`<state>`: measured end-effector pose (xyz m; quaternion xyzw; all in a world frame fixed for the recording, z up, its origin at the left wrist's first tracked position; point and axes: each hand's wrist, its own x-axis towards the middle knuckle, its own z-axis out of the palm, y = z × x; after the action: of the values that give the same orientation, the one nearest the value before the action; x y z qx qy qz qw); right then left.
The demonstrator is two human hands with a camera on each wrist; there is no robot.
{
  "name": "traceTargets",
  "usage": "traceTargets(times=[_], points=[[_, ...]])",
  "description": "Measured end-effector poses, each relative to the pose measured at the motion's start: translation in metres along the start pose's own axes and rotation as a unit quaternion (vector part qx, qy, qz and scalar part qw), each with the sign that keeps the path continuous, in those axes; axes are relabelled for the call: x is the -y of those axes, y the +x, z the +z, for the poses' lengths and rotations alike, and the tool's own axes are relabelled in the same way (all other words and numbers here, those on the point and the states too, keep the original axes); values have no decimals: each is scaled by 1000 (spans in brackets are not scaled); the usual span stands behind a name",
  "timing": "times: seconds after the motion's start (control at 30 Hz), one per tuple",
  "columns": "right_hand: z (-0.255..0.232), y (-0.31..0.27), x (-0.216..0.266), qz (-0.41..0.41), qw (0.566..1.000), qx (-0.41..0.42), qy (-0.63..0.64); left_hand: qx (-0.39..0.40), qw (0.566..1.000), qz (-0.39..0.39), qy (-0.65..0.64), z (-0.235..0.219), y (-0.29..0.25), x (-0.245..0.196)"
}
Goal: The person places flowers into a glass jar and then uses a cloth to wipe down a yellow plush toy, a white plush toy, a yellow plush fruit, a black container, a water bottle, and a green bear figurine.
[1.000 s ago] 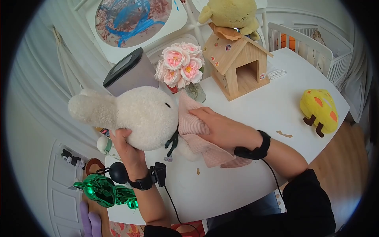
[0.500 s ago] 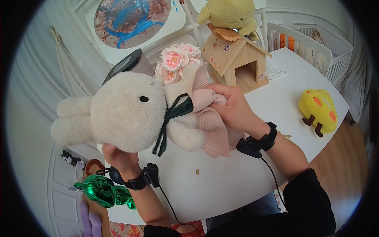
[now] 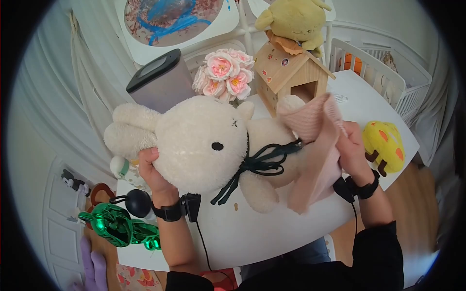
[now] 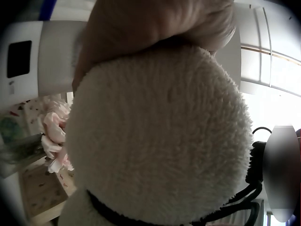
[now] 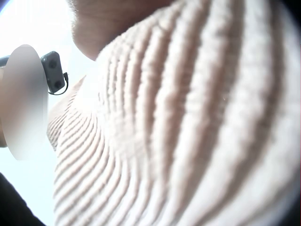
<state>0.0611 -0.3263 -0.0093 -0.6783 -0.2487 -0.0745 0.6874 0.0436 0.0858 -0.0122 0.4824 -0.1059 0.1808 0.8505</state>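
A cream plush bunny [image 3: 196,140] lies sideways in the air over the table, its ears to the left and its face turned partly up. A dark ribbon [image 3: 264,165] is tied at its neck. My left hand [image 3: 156,172] grips the head near the base of the ears; the fluffy head [image 4: 160,132] fills the left wrist view. With my right hand [image 3: 353,148] I hold a pink ribbed cloth [image 3: 318,165], bunched over the bunny's lower body, one rounded foot [image 3: 291,103] showing above it. Close-up ribs of the fabric [image 5: 178,122] cover most of the right wrist view.
Behind stand a grey bin [image 3: 162,80] with a dark lid, pink flowers [image 3: 223,72] and a wooden house [image 3: 291,68] with a yellow plush [image 3: 293,22] on top. Another yellow plush [image 3: 383,145] is at the right. A shiny green figure [image 3: 114,228] sits at the left.
The bunny has moved right and its face has rolled, showing more of the body. My right hand has drawn the pink cloth to the right, away from the neck.
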Motion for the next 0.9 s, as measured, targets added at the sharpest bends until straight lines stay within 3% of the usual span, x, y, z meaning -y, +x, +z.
traceTargets(times=[0.07, 0.13, 0.17, 0.23, 0.3, 0.37, 0.43, 0.5, 0.53, 0.6, 0.7, 0.9], points=[[-20, -8, 4, -15, 988, -154, -22, -7, 1000, 6, -6, 19, 0, 9], [-27, -9, 25, -3, 973, -232, 17, 170, 985, 16, -25, 66, -6, 8], [-33, -9, 29, -17, 963, -268, 38, 167, 985, 17, -32, 67, -5, 11], [-45, -16, 30, -42, 961, -273, 8, 286, 947, 3, 145, 59, -1, 14], [-51, -26, 27, 33, 993, -89, -71, 272, 944, -37, 184, 42, -5, 26], [-26, -25, 11, 70, 989, 7, -130, 271, 939, -63, 201, 38, -4, 21], [-4, -12, -32, -77, 964, 135, -217, 271, 933, -89, 221, 36, -3, 17], [21, -13, -58, -81, 927, 233, -282, 270, 924, -116, 245, 34, -6, 14], [34, -14, -63, -81, 929, 229, -280, 268, 919, -129, 258, 33, -5, 11], [53, -16, -69, 74, 882, 251, -393, 261, 909, -157, 285, 25, -11, 3], [44, -9, -78, 62, 913, 268, -300, 246, 894, -198, 318, 15, -5, -6], [29, -16, -89, 77, 911, 302, -269, 205, 870, -255, 367, 11, 9, -17]])
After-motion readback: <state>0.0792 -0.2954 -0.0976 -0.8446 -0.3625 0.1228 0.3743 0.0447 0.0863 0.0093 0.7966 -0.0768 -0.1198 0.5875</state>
